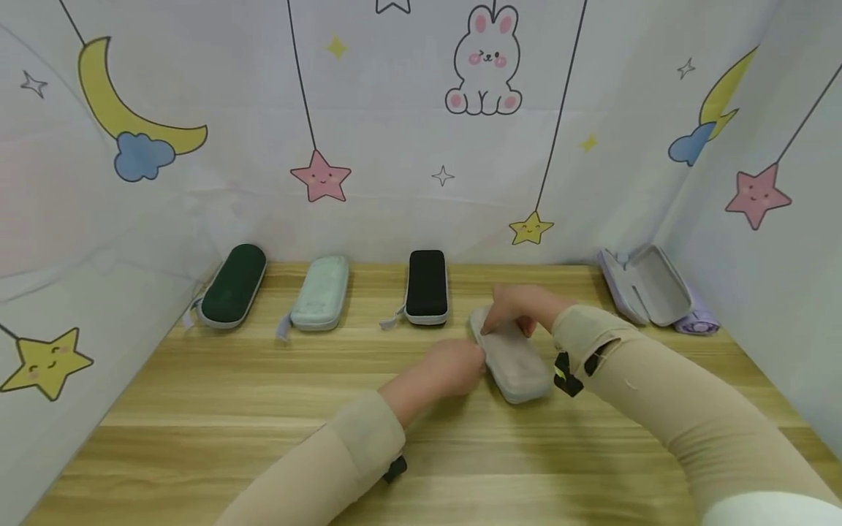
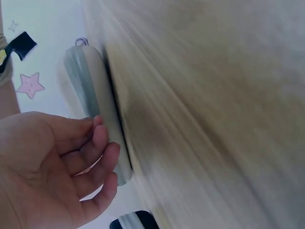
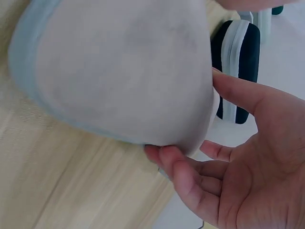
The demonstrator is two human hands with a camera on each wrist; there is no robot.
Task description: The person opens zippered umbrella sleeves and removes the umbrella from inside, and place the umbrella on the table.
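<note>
A light grey zip-up glasses case [image 1: 516, 365] sits at a slant on the wooden table, right of centre. My right hand [image 1: 520, 303] grips its far end from above, thumb on one side and fingers curled round the other in the right wrist view. At the case's left side, my left hand [image 1: 457, 365] has thumb and forefinger pinched together at the pale blue zipper band [image 2: 83, 81]. The zipper pull is hidden behind those fingertips. In the left wrist view, the remaining fingers are bent loosely beside the case.
Along the back lie a dark green case [image 1: 235, 285], a pale mint case [image 1: 322, 292] and a black case [image 1: 427, 285], all closed. At the back right stands an open lilac case [image 1: 658, 285] with a purple rolled item [image 1: 697, 321] beside it. White printed cloth walls enclose the table [image 1: 263, 394].
</note>
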